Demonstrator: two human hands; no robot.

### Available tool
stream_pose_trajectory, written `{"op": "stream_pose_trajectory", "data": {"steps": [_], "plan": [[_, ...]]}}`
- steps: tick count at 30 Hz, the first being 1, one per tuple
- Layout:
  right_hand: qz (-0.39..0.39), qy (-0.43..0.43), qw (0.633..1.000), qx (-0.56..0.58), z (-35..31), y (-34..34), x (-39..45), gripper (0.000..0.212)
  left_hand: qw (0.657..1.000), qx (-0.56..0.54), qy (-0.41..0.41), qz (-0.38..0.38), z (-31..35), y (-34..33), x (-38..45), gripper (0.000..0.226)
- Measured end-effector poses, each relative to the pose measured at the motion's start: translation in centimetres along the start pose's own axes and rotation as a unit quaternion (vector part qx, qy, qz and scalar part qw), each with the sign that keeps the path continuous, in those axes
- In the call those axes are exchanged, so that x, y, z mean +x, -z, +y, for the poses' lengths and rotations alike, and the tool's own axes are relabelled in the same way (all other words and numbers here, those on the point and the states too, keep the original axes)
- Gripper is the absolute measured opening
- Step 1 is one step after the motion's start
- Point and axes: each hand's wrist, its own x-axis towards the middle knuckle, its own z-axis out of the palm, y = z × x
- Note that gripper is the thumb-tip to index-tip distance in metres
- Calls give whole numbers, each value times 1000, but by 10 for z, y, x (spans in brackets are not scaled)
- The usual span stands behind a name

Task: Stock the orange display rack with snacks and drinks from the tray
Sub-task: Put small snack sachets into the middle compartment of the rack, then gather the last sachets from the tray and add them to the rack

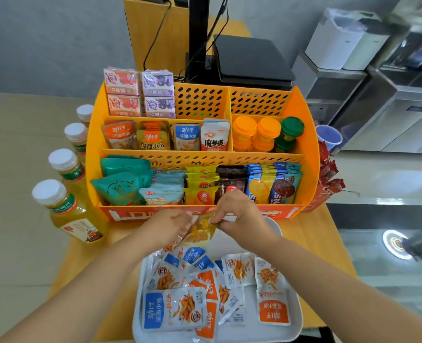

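Wooden table, grey wall, steel counters

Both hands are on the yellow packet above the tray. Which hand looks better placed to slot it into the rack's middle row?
Probably left. The matching yellow packets sit left of centre in the rack, on the left hand's side; the right hand would cross over. Both pinch the held packet.
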Motion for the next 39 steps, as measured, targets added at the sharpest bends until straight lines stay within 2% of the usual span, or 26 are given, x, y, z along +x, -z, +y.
{"op": "stream_pose_trajectory", "data": {"steps": [3, 5, 8, 10, 12, 14, 16, 19, 21, 25, 28, 31, 34, 39], "plan": [[66, 67, 995, -34, -8, -2, 12, 16, 986, -157, -7, -62, 7, 4, -6, 20], [93, 87, 989, -71, -9, -2, 20, 23, 975, -217, -36, -33, 11, 10, -7, 14], [121, -2, 991, -49, -14, 3, 33, 42, 979, -191, -71, 29, 14, 21, -7, 19], [121, -91, 988, 34, -24, 6, 47, 36, 982, -147, -104, 52, 13, 27, -8, 19], [58, -167, 977, 116, -35, 8, 66, 28, 981, -110, -133, 85, 12, 35, -9, 20], [-14, -207, 968, 142, -47, 9, 87, 14, 976, -106, -152, 113, 13, 43, -8, 24], [0, -194, 970, 144, -57, 14, 108, 7, 968, -95, -159, 169, 15, 54, -7, 32], [136, -147, 961, 190, -70, 26, 146, 12, 928, -96, -150, 327, 16, 73, -3, 37], [188, -119, 959, 177, -77, 28, 169, 18, 895, -130, -150, 400, 16, 87, -1, 30], [176, -57, 983, 20, -79, 2, 192, 16, 881, -137, -165, 421, 17, 108, 6, 30], [137, -23, 987, -82, -74, -21, 192, 9, 891, -67, -162, 419, 19, 117, 14, 32], [114, -23, 976, -183, -66, -38, 189, 6, 902, 95, -133, 399, 20, 121, 27, 36], [105, -23, 966, -234, -60, -49, 186, 8, 887, 251, -98, 376, 20, 118, 39, 41], [105, -48, 962, -246, -50, -56, 185, 11, 861, 362, -61, 351, 19, 112, 51, 35]]}}
